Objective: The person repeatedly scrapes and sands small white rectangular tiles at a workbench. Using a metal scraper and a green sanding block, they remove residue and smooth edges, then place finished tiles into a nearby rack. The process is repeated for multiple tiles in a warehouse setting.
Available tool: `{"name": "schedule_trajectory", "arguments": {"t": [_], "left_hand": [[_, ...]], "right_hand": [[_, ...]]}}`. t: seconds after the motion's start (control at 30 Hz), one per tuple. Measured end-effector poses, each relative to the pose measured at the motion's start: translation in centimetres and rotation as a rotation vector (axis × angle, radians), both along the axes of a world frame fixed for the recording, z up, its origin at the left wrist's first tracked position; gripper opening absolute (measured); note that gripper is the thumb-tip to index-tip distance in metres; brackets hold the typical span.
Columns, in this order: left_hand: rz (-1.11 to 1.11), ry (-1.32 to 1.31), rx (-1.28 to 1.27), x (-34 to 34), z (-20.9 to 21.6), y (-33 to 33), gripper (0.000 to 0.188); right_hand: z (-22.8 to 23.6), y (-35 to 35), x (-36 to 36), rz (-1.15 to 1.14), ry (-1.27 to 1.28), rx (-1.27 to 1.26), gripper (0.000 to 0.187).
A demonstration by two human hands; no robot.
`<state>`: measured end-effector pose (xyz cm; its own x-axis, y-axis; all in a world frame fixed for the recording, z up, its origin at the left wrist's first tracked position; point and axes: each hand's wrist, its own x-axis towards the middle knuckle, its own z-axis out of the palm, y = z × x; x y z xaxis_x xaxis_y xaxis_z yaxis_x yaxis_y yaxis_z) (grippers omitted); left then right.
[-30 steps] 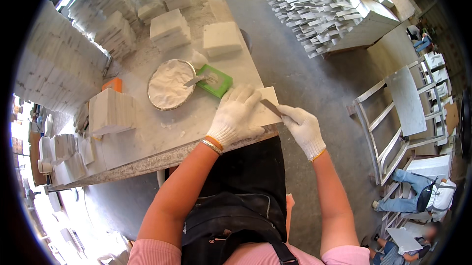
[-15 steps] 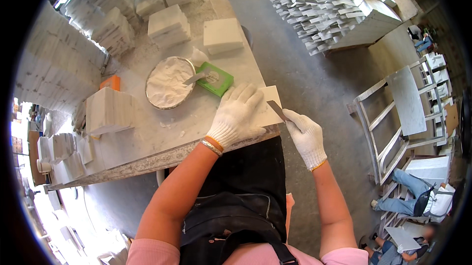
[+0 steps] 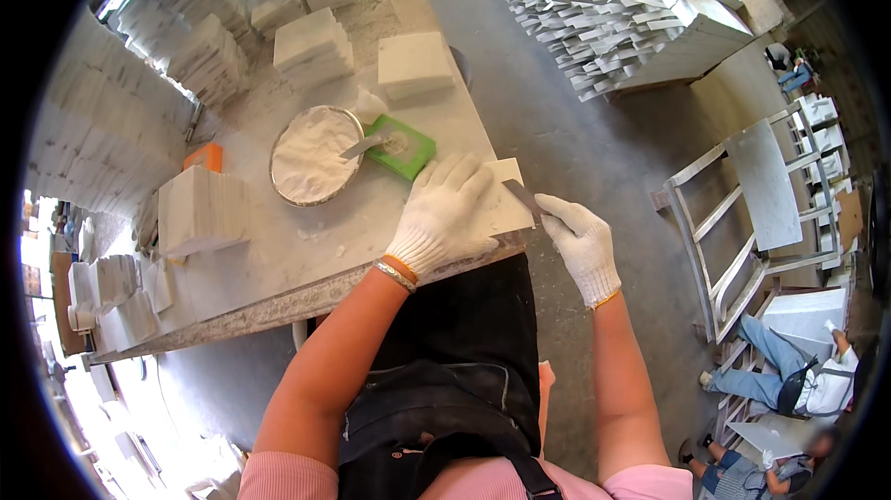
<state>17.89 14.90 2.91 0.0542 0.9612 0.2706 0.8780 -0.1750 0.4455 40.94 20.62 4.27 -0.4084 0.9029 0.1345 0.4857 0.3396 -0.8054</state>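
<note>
My left hand (image 3: 440, 214), in a white knit glove, lies flat with its fingers stretched out over a thin white stone tile (image 3: 507, 186). The tile sits at the right corner of the table, partly hidden under that hand. Beside its right edge my right hand (image 3: 581, 245), gloved too, is closed round a flat dark metal strip (image 3: 522, 198). The strip's free end points up and left, over or against the tile's edge; contact is unclear. Beyond my left fingers is a green block (image 3: 406, 157). A round bowl (image 3: 274, 171) of white powder (image 3: 311, 152) holds a metal putty knife (image 3: 364, 145).
Stacks of white tiles (image 3: 200, 212) stand on the stone-topped table (image 3: 251, 273), near an orange block (image 3: 210, 158). Across the grey floor are a large pile of stone strips (image 3: 603, 18) and a rack with a slab (image 3: 763, 185). Two people (image 3: 789, 370) work at the lower right.
The view has shifted slightly. My right hand and the metal strip have moved a little along the tile's edge. My left hand stays flat on the tile.
</note>
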Motion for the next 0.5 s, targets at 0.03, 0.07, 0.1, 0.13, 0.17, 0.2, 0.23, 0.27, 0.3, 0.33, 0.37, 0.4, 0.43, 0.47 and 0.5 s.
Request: {"name": "schedule_trajectory", "arguments": {"t": [0.03, 0.07, 0.1, 0.13, 0.17, 0.2, 0.23, 0.27, 0.3, 0.33, 0.37, 0.4, 0.43, 0.47, 0.5], "left_hand": [[-0.005, -0.01, -0.003, 0.0, 0.0, 0.1, 0.083], [-0.01, -0.019, -0.009, 0.1, -0.1, 0.1, 0.084], [-0.017, -0.016, 0.003, 0.0, -0.2, 0.2, 0.084], [-0.025, -0.014, 0.015, 0.0, -0.3, 0.3, 0.084], [-0.034, -0.012, 0.025, 0.0, -0.3, 0.3, 0.084], [-0.026, -0.008, 0.005, 0.1, -0.2, 0.2, 0.083], [-0.019, -0.003, -0.015, 0.1, 0.0, 0.2, 0.083], [-0.012, 0.006, -0.037, 0.0, 0.2, 0.1, 0.083], [-0.01, 0.002, -0.022, 0.0, 0.2, 0.0, 0.082], [-0.008, -0.001, -0.008, -0.1, 0.1, -0.1, 0.082], [-0.005, -0.01, 0.005, 0.0, 0.0, -0.1, 0.082], [-0.006, -0.007, 0.003, 0.0, 0.0, -0.1, 0.081], [-0.006, -0.004, 0.002, 0.0, 0.0, -0.1, 0.081], [-0.008, -0.003, 0.007, 0.1, 0.1, 0.1, 0.081], [-0.012, -0.004, 0.006, 0.1, 0.1, 0.2, 0.081]], "right_hand": [[-0.2, 0.1, -0.1, 0.009, 0.002, -0.019, 0.025], [-0.4, 0.2, -0.3, 0.019, 0.006, -0.04, 0.025], [-0.7, 0.0, -0.5, 0.035, -0.01, 0.014, 0.025], [-1.0, -0.4, -0.7, 0.049, -0.025, 0.069, 0.024], [-1.3, -0.8, -1.0, 0.062, -0.04, 0.12, 0.024], [-1.2, -1.0, -1.2, 0.051, -0.113, 0.159, 0.023], [-1.3, -1.0, -1.0, 0.06, -0.116, 0.169, 0.023], [-1.3, -0.9, -1.0, 0.068, -0.113, 0.179, 0.023], [-1.1, -0.8, -1.1, 0.077, -0.11, 0.189, 0.023], [-0.7, -0.5, -0.9, 0.045, -0.123, 0.202, 0.023], [-0.5, -0.2, -0.7, 0.002, -0.078, 0.167, 0.023], [-0.7, -0.4, -0.7, 0.001, -0.066, 0.163, 0.022], [-1.1, -0.6, -0.6, 0.0, -0.053, 0.159, 0.022], [-1.3, -1.0, -0.7, 0.019, -0.062, 0.154, 0.022], [-1.4, -1.5, -1.0, 0.037, -0.072, 0.149, 0.022]]}}
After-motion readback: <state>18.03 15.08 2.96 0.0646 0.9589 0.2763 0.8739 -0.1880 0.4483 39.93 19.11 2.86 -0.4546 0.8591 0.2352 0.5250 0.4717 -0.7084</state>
